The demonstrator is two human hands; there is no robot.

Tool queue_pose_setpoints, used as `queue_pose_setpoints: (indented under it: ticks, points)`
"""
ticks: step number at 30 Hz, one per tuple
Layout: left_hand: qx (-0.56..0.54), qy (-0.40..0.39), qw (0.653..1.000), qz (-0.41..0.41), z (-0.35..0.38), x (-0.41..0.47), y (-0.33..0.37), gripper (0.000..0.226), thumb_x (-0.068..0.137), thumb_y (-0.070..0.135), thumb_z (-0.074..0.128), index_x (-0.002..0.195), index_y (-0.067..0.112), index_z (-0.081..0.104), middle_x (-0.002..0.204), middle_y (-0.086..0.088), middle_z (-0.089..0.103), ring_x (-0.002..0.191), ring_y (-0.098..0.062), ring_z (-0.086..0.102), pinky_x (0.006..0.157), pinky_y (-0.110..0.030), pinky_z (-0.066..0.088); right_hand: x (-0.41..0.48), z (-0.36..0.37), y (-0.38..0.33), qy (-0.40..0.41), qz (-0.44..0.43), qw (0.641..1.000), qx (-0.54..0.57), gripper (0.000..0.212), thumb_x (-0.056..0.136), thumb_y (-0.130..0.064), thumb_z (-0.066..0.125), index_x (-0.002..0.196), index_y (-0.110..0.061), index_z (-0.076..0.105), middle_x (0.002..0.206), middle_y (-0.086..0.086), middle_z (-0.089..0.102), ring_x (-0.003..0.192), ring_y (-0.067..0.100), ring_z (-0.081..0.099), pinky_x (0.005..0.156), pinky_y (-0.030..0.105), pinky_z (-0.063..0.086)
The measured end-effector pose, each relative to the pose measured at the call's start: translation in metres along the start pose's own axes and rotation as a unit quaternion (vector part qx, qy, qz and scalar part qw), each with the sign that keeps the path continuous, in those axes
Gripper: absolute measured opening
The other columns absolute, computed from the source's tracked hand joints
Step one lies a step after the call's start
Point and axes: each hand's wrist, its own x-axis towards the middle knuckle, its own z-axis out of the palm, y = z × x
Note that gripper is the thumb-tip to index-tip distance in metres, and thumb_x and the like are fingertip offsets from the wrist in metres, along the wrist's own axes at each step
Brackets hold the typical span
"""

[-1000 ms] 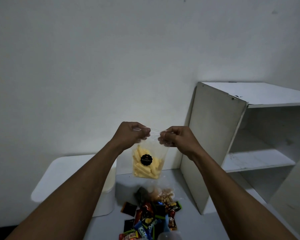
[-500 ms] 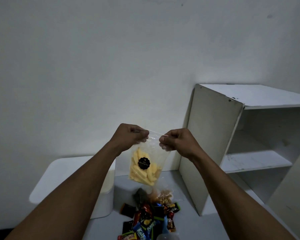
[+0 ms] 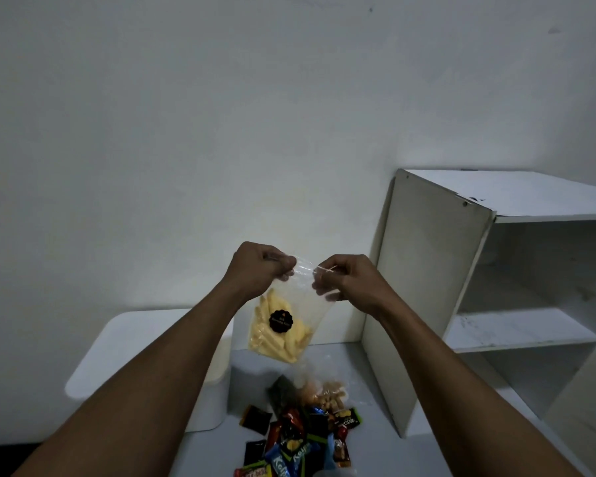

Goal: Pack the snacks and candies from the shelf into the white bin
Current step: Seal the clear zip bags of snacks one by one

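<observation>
A clear bag of yellow stick snacks [image 3: 280, 330] with a black round sticker hangs in the air, tilted to the left. My left hand [image 3: 257, 270] pinches its top left corner and my right hand [image 3: 346, 277] pinches the top right edge. Under the bag, a pile of candies and snack packets [image 3: 303, 428] lies on the white table, with a clear bag of brown nuts [image 3: 327, 394] at its far side. The white bin [image 3: 124, 352] stands at the left, partly behind my left forearm. The white shelf [image 3: 516, 325] at the right shows bare boards.
The white table [image 3: 365, 442] runs from the bin to the shelf's side panel [image 3: 424, 297]. A plain wall stands behind everything. A dark strip of floor [image 3: 0, 456] shows at the lower left.
Both hands have drawn closer together at the bag's top, and the bag has swung and tilted to the left. The pile on the table has not moved.
</observation>
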Motion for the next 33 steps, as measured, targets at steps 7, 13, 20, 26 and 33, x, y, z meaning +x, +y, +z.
queue_pose_setpoints:
  ticks: [7, 13, 20, 26, 33]
  points:
    - [-0.039, -0.036, 0.998, -0.030, 0.002, -0.007, 0.002, 0.017, 0.090, 0.020, 0.072, 0.096, 0.005, 0.076, 0.090, -0.008, 0.078, 0.082, -0.017, 0.074, 0.082, -0.035, 0.057, 0.010, 0.003, -0.004, 0.028, -0.032, 0.999, -0.016, 0.014, 0.089, -0.005, 0.070, 0.086, 0.010, 0.070, 0.077, 0.021, 0.073, 0.061, 0.016, 0.067, 0.064, 0.028, 0.058]
    - [0.027, -0.003, 1.000, 0.009, -0.002, -0.002, 0.001, 0.008, 0.089, 0.007, 0.070, 0.088, 0.003, 0.077, 0.078, -0.012, 0.077, 0.072, -0.021, 0.075, 0.077, -0.032, 0.058, 0.015, 0.009, -0.001, -0.028, -0.018, 0.998, -0.049, 0.015, 0.090, -0.020, 0.072, 0.090, -0.005, 0.074, 0.082, 0.008, 0.077, 0.074, 0.015, 0.072, 0.065, 0.031, 0.057]
    - [-0.028, 0.005, 1.000, 0.001, 0.000, -0.007, 0.001, 0.007, 0.090, 0.010, 0.070, 0.089, 0.008, 0.076, 0.086, -0.007, 0.078, 0.079, -0.015, 0.076, 0.072, -0.028, 0.057, 0.019, 0.007, -0.012, 0.008, -0.029, 0.997, -0.078, 0.010, 0.088, -0.011, 0.069, 0.083, -0.004, 0.075, 0.075, 0.007, 0.076, 0.066, 0.011, 0.067, 0.061, 0.028, 0.053]
    - [-0.012, 0.016, 1.000, -0.002, -0.005, -0.009, 0.003, 0.008, 0.089, 0.009, 0.070, 0.087, 0.004, 0.077, 0.074, 0.002, 0.076, 0.071, -0.014, 0.073, 0.068, -0.022, 0.052, 0.015, 0.013, -0.008, -0.016, -0.023, 0.998, -0.058, 0.012, 0.091, -0.013, 0.068, 0.088, -0.003, 0.073, 0.081, 0.009, 0.077, 0.069, 0.012, 0.069, 0.059, 0.026, 0.053]
    - [-0.053, 0.023, 0.997, -0.060, -0.002, -0.008, 0.002, 0.019, 0.097, 0.021, 0.062, 0.093, 0.011, 0.077, 0.092, -0.001, 0.078, 0.087, -0.015, 0.070, 0.083, -0.035, 0.054, 0.013, 0.008, -0.010, -0.047, 0.001, 0.999, -0.014, 0.015, 0.094, -0.012, 0.066, 0.095, 0.001, 0.074, 0.088, 0.011, 0.078, 0.078, 0.016, 0.074, 0.068, 0.029, 0.060]
